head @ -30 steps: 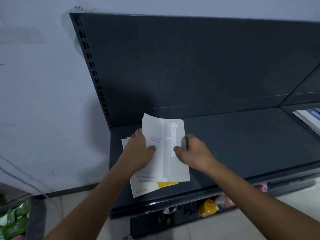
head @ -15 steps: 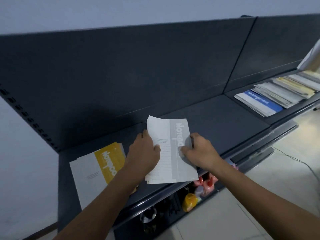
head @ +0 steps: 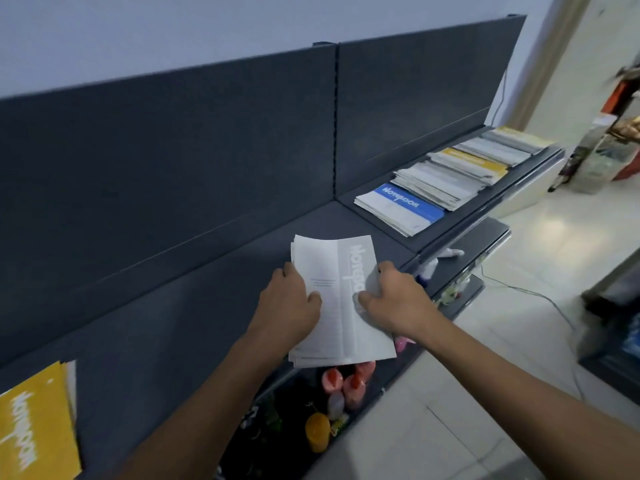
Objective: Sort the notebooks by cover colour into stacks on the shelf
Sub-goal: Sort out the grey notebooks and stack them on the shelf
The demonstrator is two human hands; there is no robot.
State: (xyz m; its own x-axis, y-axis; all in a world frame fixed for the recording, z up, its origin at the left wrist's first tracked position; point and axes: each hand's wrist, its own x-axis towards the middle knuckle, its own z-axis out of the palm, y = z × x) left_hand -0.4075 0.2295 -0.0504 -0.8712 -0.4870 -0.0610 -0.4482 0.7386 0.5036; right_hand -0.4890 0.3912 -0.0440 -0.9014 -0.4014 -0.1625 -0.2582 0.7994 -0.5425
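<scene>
You have a wide bare stretch of shelf [head: 194, 306] between the yellow notebook [head: 34, 427] at your far left and the grey notebooks [head: 332, 299] you hold over the front edge. The back panel [head: 173, 150] walls off the rear. To your right, past a short bare strip, the blue notebook [head: 408, 206] and the overlapping row [head: 460, 171] beyond it fill the next section.

One word, three covers in front of you.
You can read "Notebook" in white letters along the grey band of the grey notebook [head: 341, 299], again in white on the blue notebook [head: 405, 206] to your right, and on the yellow notebook [head: 31, 427] at far left. The grey cover's small print is too fine to read.
</scene>
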